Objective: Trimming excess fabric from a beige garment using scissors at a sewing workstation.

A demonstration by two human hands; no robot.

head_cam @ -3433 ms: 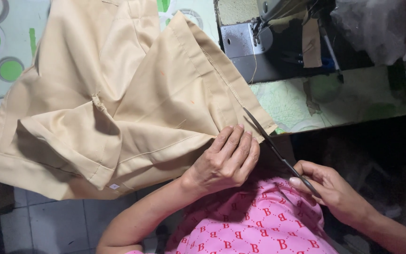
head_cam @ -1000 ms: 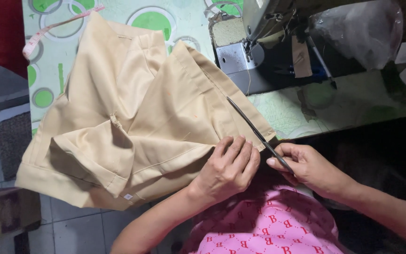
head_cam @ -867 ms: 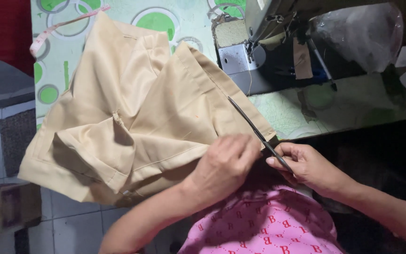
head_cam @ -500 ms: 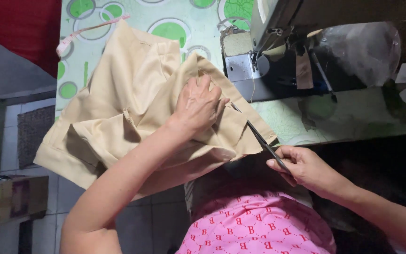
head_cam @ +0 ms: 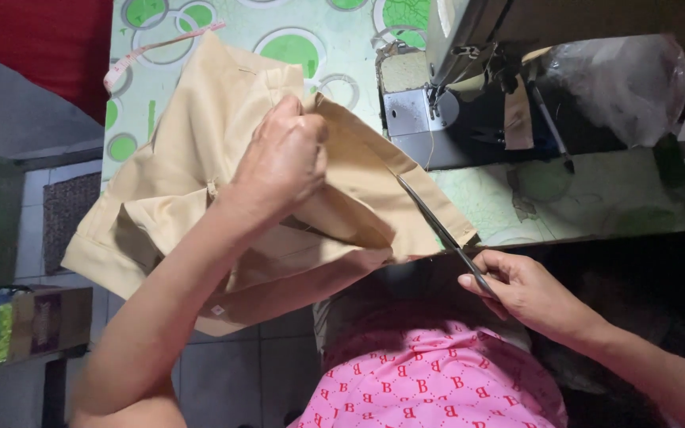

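Head view, one moment, sewing station. Item: tan fabric garment (head_cam: 200,190), folded in loose layers, lay on the patterned green-and-white table cover (head_cam: 311,47) with its lower part hanging over the table's near edge. Left hand (head_cam: 283,158) was closed in a fist-like grip on a bunched fold near the garment's middle, knuckles up. Right hand (head_cam: 529,289) was closed around the handles of long dark scissors (head_cam: 438,230), blades together or nearly so, lying along the garment's right edge; the tip pointed toward the sewing machine (head_cam: 469,87).

Handling, as judged: cloth appeared light, soft and limp, creasing and sagging where unsupported; not fragile, likely to slide on the smooth cover. Best hold seemed a pinch on a seam, hem or gathered fold, where layers are thicker, keeping the cut edge taut.

Adjacent: pink tape measure (head_cam: 160,51) at the table's far left; clear plastic bag (head_cam: 620,87) beside the machine; pink printed shirt (head_cam: 430,380) on the person; tiled floor (head_cam: 239,372) below.
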